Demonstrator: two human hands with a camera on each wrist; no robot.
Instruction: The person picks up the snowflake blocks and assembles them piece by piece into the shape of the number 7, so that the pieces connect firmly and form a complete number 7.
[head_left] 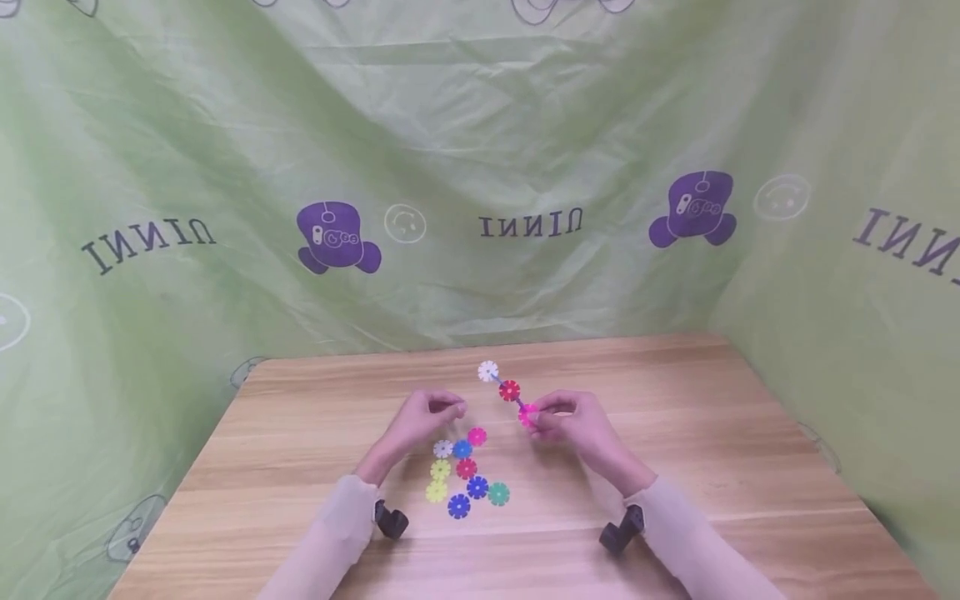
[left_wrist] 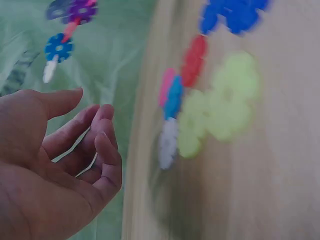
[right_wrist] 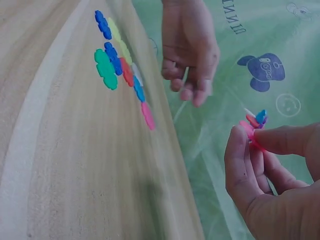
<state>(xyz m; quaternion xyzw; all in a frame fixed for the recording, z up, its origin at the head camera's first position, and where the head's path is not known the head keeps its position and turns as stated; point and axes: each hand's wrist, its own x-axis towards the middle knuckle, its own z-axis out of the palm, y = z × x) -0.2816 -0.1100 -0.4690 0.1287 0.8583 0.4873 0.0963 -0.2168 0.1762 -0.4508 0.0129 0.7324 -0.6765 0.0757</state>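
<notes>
My right hand pinches the pink snowflake disc at the near end of a chain of notched plastic discs. Further along the chain are a red disc and, at the far end, a white disc. Between them, a blue disc and a purple disc show in the left wrist view. My left hand hovers left of the chain, its fingers loosely bent and nothing between thumb and fingertips. Below it on the table, a loose pink disc and a light blue disc lie nearest.
More loose discs lie on the wooden table: a white disc, yellow discs, a red disc, dark blue discs and a green disc. A green printed curtain hangs behind and beside the table.
</notes>
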